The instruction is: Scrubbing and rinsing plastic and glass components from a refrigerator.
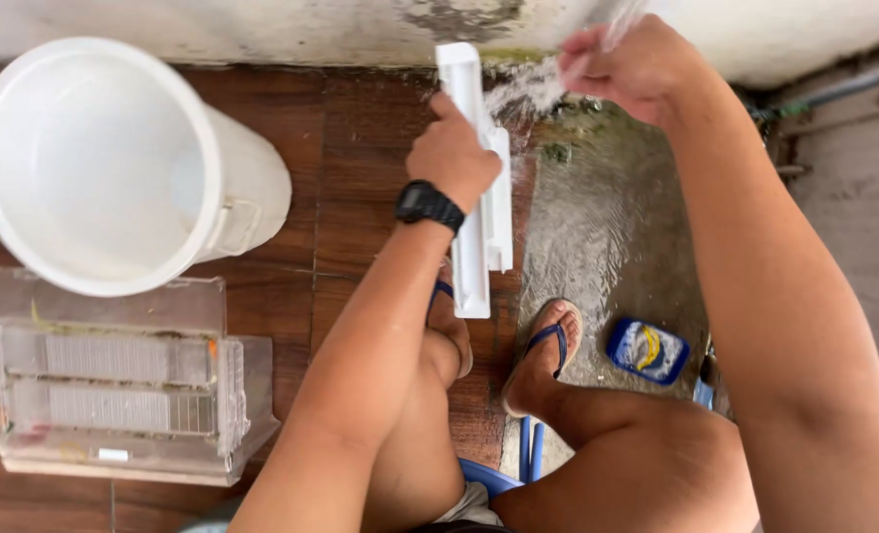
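white tray [471,188] gripped in left hand [451,156], upright

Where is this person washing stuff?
Probably an outdoor wash spot by a house: wet concrete ground, a stained white wall, and a big white plastic bucket on brown tiles.

1 white bucket [94,158], 1 clear plastic bin [114,395], 1 white plastic part [474,197], 1 blue sponge [647,350], 2 flip-flops [548,341].

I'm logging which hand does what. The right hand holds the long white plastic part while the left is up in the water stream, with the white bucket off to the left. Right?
Not quite: the hands are swapped. The head view shows the left hand, with the black watch, holding the long white plastic part, and the right hand up in the water stream. The white bucket is indeed to the left.
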